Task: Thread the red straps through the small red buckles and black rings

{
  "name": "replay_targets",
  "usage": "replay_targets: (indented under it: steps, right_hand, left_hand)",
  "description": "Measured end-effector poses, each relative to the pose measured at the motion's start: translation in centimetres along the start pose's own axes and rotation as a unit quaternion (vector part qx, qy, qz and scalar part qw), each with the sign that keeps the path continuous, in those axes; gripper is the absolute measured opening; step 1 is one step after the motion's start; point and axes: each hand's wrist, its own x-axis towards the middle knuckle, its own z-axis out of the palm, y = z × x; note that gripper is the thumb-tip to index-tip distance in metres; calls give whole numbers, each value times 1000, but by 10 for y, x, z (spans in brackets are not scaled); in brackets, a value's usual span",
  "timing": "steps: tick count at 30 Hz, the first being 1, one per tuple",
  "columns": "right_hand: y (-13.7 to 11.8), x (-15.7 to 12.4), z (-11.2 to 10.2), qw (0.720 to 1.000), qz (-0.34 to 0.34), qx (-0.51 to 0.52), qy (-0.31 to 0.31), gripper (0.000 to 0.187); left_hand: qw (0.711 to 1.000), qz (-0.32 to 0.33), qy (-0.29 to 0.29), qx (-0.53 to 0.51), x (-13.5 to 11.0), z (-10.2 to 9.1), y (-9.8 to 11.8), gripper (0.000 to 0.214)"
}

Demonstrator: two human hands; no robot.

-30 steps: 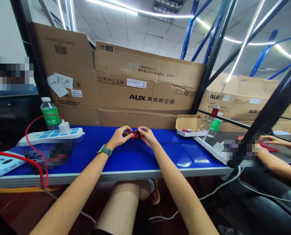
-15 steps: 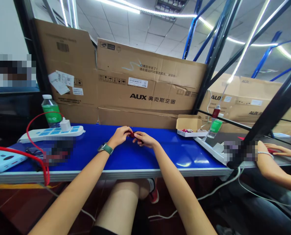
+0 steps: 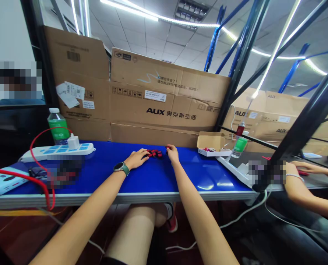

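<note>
Several small red and black pieces (image 3: 154,154) lie in a short cluster on the blue tabletop, too small to tell their kind. My left hand (image 3: 136,159), with a watch on its wrist, rests low at the left end of this cluster. Its fingers are stretched out and their tips touch the nearest pieces. To the right of the cluster and apart from it, my right hand (image 3: 173,154) pinches a small red and black piece (image 3: 168,148) between thumb and fingers.
An open small carton (image 3: 215,151) with pinkish-red bits stands at the right. At the left are a power strip (image 3: 59,150), a bottle (image 3: 57,125), a light-blue device (image 3: 7,180) and red cables. Cardboard (image 3: 166,121) walls the back. A co-worker's hand (image 3: 309,167) is at the far right.
My hands have moved apart: the right to the right with a small piece, the left slightly left and flatter. The red and black pieces now show on the tabletop between them.
</note>
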Motion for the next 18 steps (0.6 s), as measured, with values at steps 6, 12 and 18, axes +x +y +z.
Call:
replay_targets:
  steps: [6,12,18]
  right_hand:
    - [-2,-11,-1,981,-5,-154,-121,40]
    - [-13,-19,-4,942,29,-275,-189,47]
    - [-17,-19,-9,923,57,-325,-200,53]
  left_hand:
    - [997,33,20,-62,4,6,-16,31]
    - [998,17,1,-66,6,11,-13,35]
    - [996,-83,9,5,-3,-5,-14,50]
